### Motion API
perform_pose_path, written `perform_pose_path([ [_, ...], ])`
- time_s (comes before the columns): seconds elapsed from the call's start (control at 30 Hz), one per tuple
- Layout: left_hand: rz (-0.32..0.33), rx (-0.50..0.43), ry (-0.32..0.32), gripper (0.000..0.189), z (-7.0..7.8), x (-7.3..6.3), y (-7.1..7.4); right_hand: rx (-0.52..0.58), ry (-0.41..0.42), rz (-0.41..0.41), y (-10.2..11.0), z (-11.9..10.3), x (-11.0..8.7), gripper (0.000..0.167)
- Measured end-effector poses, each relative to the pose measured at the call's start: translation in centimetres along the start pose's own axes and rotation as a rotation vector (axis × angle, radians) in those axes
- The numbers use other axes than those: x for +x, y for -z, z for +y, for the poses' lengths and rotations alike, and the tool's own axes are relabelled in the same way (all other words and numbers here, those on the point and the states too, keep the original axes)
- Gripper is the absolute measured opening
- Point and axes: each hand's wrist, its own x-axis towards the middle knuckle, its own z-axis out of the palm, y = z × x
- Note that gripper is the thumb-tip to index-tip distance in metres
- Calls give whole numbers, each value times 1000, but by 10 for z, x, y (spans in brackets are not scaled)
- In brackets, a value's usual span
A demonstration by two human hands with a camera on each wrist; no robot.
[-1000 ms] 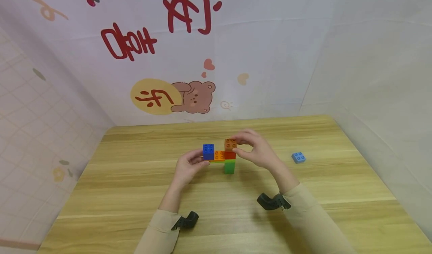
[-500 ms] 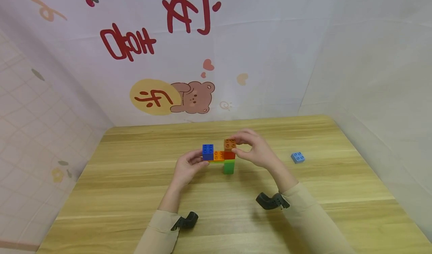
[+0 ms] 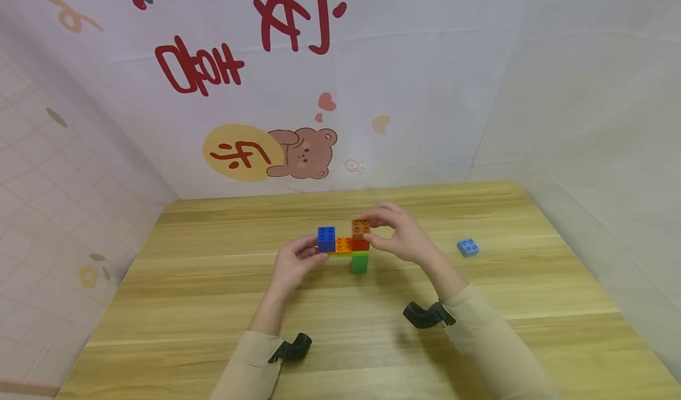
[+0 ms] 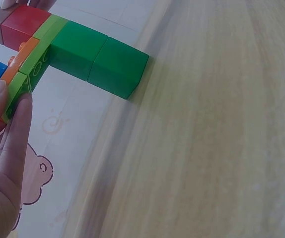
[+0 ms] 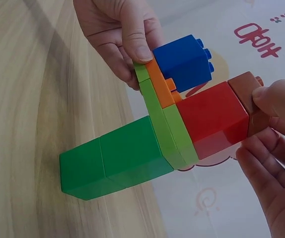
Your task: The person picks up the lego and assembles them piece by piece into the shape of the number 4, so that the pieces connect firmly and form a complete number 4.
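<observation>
A toy-brick build stands on the table between the hands. Its post is two green bricks (image 5: 132, 151), one on the other, below lime-green plates (image 5: 157, 111). On top of these, an orange plate (image 5: 160, 82) carries a blue brick (image 5: 184, 59) on the left side. To the right rises a red brick (image 5: 214, 116), capped by a thin brown brick (image 5: 244, 94). My left hand (image 3: 291, 267) pinches the left end of the plates, thumb on the orange edge, fingers underneath. With thumb and fingers, my right hand (image 3: 400, 234) pinches the brown brick.
A light-blue brick (image 3: 468, 247) lies alone on the wooden table (image 3: 213, 305), right of my right hand. Behind the table hangs a white printed sheet (image 3: 425, 81) with red lettering and a bear. Black mounts (image 3: 425, 315) are strapped at both wrists.
</observation>
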Motion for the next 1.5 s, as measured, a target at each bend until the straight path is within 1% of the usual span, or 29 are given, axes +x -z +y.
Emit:
perform_pose_path([
  [0.23,-10,-18,-6,40,-1,0,1,28,4,6,-2,1,0,35],
  [0.43,-8,-4,-7,40,-1,-1,1,61,-17,18,-5,2,-2,35],
  [0.63,-11,2,-15,40,-1,0,1,71,-39,36,-7,1,-2,37],
  [0.73,-13,8,-25,40,-2,-1,1,74,-53,46,-8,-4,-2,36],
  [0.87,-6,12,-32,39,-2,-1,1,91,-61,56,-5,-22,-2,34],
  [0.97,-7,3,-31,38,-2,0,1,112,-53,71,-4,-32,-3,32],
  [1.1,-16,-10,-27,38,-2,-1,0,147,-65,95,-5,-32,-6,31],
  [1.13,-17,-11,-27,38,-2,-1,1,158,-64,99,-7,-29,-6,31],
  [1.27,-8,-7,-17,39,-2,0,0,208,-77,112,-10,-27,-8,32],
  [1.37,-7,-5,-11,40,-2,0,0,252,-79,132,-10,-29,-11,34],
  [1.5,-10,-12,-9,40,-2,1,-1,275,-83,151,-12,-26,-16,40],
])
